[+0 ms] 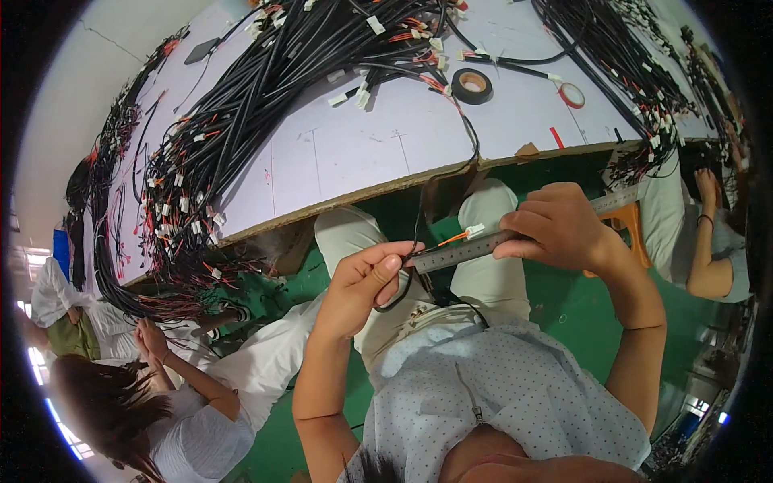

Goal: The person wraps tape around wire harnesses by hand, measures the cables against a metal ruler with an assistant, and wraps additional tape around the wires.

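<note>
Your left hand pinches a black wire against the end of a metal ruler, which your right hand grips closed, just below the desk edge

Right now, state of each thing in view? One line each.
Left hand: closed on the black cable and the ruler's end.
Right hand: gripping the ruler from above.
Ruler: held level between both hands.
Black cable: hanging off the board edge, looped at the left hand.
White connector: on orange leads, lying against the ruler.
Black tape roll: flat on the board.
Harness bundles: spread across the board.
</note>
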Motion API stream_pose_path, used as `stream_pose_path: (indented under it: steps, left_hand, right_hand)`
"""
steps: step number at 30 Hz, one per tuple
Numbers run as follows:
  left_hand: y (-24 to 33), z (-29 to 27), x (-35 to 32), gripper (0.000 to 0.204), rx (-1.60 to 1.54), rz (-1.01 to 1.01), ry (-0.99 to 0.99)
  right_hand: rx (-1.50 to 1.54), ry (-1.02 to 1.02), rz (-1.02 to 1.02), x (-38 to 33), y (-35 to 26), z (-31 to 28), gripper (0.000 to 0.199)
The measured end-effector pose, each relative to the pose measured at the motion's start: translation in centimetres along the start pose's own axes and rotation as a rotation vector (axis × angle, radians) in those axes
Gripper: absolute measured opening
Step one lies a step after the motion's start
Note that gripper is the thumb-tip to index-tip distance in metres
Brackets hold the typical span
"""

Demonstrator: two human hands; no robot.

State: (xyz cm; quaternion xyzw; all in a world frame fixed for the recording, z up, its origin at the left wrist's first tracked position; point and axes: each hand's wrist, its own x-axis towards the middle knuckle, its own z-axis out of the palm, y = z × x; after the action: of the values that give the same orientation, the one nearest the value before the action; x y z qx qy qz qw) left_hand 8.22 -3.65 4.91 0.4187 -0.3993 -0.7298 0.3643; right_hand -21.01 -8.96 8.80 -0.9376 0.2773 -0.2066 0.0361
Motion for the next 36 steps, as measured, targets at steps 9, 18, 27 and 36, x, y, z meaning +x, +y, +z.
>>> stream_pose_path:
  steps: [9, 18, 27, 36]
  left_hand:
    - [0.0, 0.2, -0.1, 0.030, -0.034, -0.015, 0.005]
    - [0.4, 0.5, -0.2, 0.028, -0.005, -0.038, 0.030]
    - [-0.5, 0.3, 0.0, 0.027, 0.038, -0.009, 0.076]
    - [0.7, 1.0, 0.7, 0.039, -0.086, -0.061, 0.046]
  right_hand:
    - [0.078, 0.002, 0.046, -0.4, 0.2, 0.2, 0.030]
    - [0.166, -0.013, 0.124, -0.6, 0.5, 0.8, 0.031]
    - [0.276, -0.059, 0.230, -0.2, 0.2, 0.8, 0.033]
    - [0.206, -0.079, 0.073, -0.1, -0.1, -0.3, 0.033]
